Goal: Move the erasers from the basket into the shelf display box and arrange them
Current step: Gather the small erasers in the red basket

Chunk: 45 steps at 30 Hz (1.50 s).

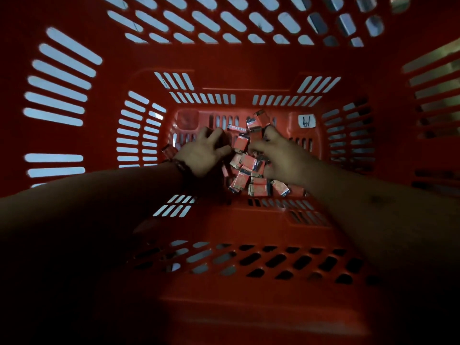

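I look straight down into a deep red slotted basket [224, 61]. Several small erasers [249, 163] in red, white and blue wrappers lie in a loose heap on its floor. My left hand [202, 153], with a dark beaded band at the wrist, reaches into the left side of the heap with curled fingers; what they hold is hidden. My right hand [281, 158] is over the right side of the heap, fingers bent down among the erasers. A few more erasers [256, 122] lie beyond both hands. The shelf display box is out of sight.
The basket's tall walls surround both arms on every side. A white label [306, 121] with handwritten digits is stuck on the floor at the far right. One eraser [169, 150] lies apart at the left, near the wall.
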Motion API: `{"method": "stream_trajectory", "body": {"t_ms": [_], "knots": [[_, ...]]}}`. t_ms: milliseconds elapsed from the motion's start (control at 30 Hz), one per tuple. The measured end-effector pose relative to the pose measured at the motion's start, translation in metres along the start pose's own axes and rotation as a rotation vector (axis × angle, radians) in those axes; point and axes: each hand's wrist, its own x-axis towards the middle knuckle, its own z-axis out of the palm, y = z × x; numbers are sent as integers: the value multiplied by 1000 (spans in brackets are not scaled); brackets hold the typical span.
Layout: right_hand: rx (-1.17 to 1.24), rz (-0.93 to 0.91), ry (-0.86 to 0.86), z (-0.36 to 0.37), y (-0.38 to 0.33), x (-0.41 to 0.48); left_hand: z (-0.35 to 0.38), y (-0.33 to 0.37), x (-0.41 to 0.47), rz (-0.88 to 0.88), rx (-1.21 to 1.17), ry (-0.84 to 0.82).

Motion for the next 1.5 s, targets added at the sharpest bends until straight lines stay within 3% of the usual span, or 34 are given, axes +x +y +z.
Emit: {"method": "stream_trajectory", "body": {"t_ms": [167,267,367,467,567,733,867,1200,1333,1400,1500], "knots": [[223,109,-26,-13,-3,4,-12,1,-4,36,11,-108],[446,209,-54,-22,-8,7,-13,-1,-2,15,-94,-58],[620,271,-82,-31,-8,12,-15,-2,-1,-47,-382,58],[863,336,-136,-40,-6,16,-40,0,3,-191,-739,66],[1055,428,-260,-54,-8,15,-62,-15,9,-280,-1240,-80],[1436,470,-442,-72,-15,8,-92,-24,6,-338,-1541,-297],[1514,371,-523,-75,-16,9,-101,-23,9,-395,-1890,-370],[1621,318,-523,-70,-9,15,-95,-32,11,-468,-2009,-387],[1602,347,-533,-66,-12,21,-103,-26,8,-406,-1880,-505],[1540,387,-515,-63,-15,24,-104,-24,10,-369,-1761,-495],[1495,391,-460,-66,-25,26,-110,-18,12,-453,-1669,-436]]}}
